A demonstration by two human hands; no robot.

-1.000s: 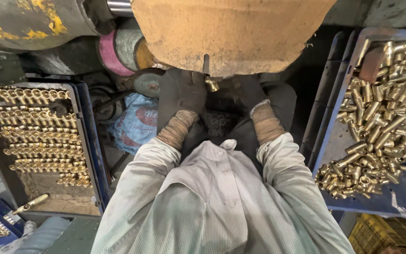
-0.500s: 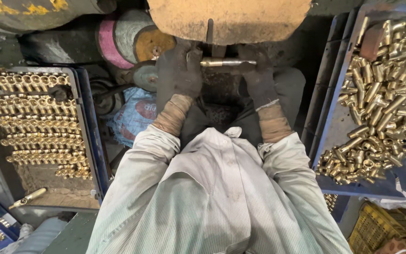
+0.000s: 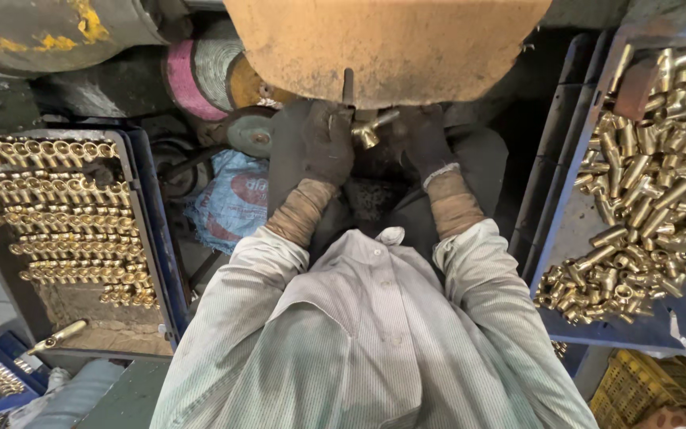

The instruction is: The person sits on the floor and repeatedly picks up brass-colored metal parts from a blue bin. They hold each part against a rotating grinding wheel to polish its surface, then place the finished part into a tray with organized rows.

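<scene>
Head view shows you pressing a brass fitting up against the big tan wheel on the far side. Your left hand, in a dark glove, is closed around the fitting's left end. Your right hand sits just right of it; whether those fingers grip it, you cannot tell. The fitting's long side runs left to right. A tray of neat brass rows lies left, and a loose brass pile lies right.
</scene>
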